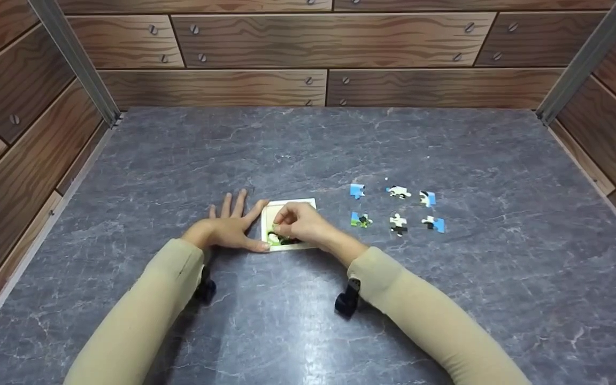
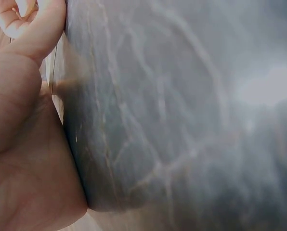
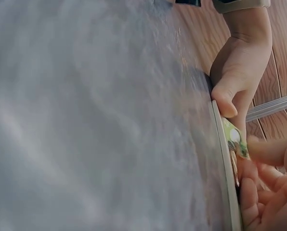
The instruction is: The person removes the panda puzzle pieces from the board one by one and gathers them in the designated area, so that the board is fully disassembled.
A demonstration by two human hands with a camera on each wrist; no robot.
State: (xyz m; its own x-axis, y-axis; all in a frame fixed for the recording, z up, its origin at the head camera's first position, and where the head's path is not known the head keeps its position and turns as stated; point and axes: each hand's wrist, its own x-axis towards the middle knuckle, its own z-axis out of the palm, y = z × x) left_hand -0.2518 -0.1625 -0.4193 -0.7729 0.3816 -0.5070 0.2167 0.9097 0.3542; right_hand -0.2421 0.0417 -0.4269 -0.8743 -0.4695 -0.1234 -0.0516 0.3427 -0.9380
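Observation:
A small white-rimmed puzzle tray (image 1: 289,202) lies on the table, with green, white and black picture parts along its near side. My left hand (image 1: 230,230) rests spread at the tray's left edge, thumb and index finger touching the rim. Over the tray, my right hand (image 1: 303,223) has curled fingers and pinches a puzzle piece (image 3: 235,136), green with a white spot, low at the near left inside the rim. The right hand hides much of the tray's right half. In the left wrist view, only part of the left hand (image 2: 25,120) shows.
Several loose jigsaw pieces lie right of the tray in two rows, among them a blue corner piece (image 1: 357,190) and a white and black piece (image 1: 398,223). Wood-patterned walls (image 1: 308,43) enclose the grey marbled table (image 1: 308,144).

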